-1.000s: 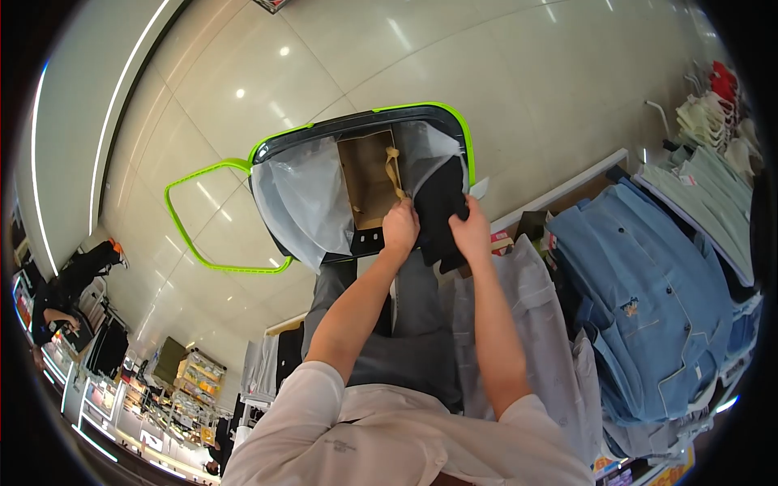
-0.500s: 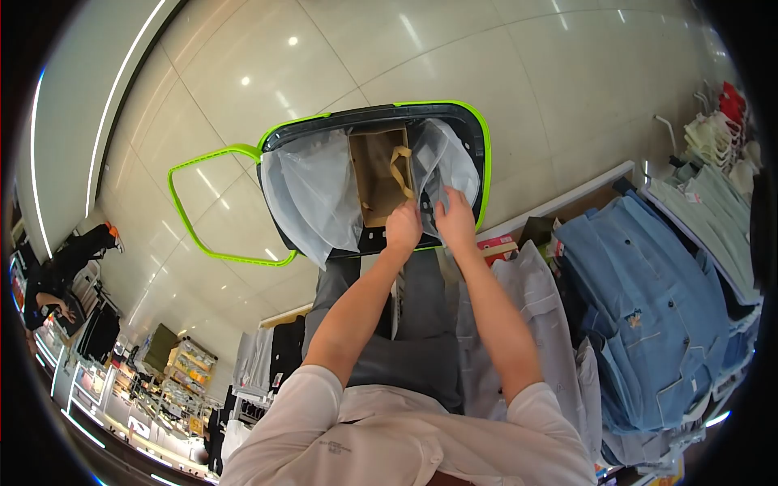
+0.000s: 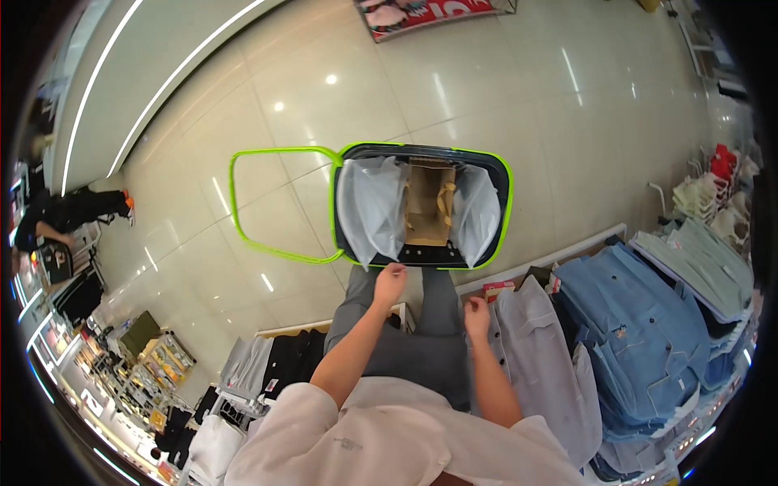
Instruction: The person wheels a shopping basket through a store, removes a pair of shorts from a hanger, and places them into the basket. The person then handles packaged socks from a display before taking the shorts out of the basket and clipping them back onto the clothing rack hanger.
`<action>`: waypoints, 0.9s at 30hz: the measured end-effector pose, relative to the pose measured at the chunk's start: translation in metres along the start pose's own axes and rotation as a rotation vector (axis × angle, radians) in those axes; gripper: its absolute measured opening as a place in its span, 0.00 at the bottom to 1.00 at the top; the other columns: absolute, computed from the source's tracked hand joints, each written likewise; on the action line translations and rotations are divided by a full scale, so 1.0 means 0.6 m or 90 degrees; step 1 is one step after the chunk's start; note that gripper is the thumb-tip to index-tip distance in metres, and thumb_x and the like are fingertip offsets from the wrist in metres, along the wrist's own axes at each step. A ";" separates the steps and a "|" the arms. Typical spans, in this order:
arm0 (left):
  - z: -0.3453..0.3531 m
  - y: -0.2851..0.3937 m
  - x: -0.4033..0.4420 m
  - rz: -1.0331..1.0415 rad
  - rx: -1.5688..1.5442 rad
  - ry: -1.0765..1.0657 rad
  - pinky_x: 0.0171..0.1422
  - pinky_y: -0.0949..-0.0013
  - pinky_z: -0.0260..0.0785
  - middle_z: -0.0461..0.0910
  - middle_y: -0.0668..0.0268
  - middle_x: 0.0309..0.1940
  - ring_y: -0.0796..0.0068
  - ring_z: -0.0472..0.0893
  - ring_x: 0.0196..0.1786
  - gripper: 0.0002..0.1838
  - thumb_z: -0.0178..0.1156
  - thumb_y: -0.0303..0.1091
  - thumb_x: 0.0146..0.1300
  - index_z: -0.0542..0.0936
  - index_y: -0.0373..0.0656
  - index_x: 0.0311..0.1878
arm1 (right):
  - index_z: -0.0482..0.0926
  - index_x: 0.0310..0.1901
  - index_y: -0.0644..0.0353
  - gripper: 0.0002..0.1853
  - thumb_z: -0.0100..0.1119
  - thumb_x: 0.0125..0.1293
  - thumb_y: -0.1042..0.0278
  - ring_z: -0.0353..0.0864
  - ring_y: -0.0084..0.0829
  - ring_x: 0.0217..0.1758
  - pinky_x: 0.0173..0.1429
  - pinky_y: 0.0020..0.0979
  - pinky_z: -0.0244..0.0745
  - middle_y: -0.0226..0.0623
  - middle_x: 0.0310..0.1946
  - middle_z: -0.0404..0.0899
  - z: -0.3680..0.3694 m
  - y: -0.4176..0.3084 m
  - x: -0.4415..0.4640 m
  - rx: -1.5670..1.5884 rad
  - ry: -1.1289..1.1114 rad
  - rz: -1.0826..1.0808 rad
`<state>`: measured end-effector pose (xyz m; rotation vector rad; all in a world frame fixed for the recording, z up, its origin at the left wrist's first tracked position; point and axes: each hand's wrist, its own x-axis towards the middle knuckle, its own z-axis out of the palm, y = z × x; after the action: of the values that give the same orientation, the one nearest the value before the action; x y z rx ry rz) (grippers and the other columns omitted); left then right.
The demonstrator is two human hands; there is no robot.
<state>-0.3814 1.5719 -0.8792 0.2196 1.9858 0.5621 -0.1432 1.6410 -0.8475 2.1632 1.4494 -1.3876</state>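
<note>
A dark shopping basket with a bright green rim stands on the floor before me, its green handle folded out to the left. Inside, an upright brown paper bag with tan ribbon handles sits between a translucent white plastic bag on the left and another white plastic bag on the right. My left hand is at the basket's near edge, fingers loosely bent, nothing visible in it; contact with the rim is unclear. Lower right, my right hand hovers beside a grey shirt, fingers loosely curled and empty.
Blue shirts and a grey shirt hang on a rack at my right. Dark folded clothes lie at the left. A red sign stands at the far top. At the far left is a person in black.
Both hands have let go of the paper bag's ribbon area and drawn back toward my body. The bags have settled upright in the basket. My view has shifted.
</note>
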 end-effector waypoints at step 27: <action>-0.373 -0.368 0.136 -0.452 -0.912 0.165 0.70 0.62 0.43 0.43 0.53 0.67 0.60 0.45 0.70 0.50 0.56 0.51 0.56 0.36 0.33 0.66 | 0.74 0.38 0.65 0.10 0.52 0.62 0.65 0.77 0.23 0.28 0.31 0.23 0.72 0.36 0.29 0.76 0.127 -0.023 -0.256 0.081 0.014 0.054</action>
<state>-0.5974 1.3451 -0.9658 -1.4026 1.2894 1.3694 -0.2120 1.5065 -0.7651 2.2953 1.2934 -1.4672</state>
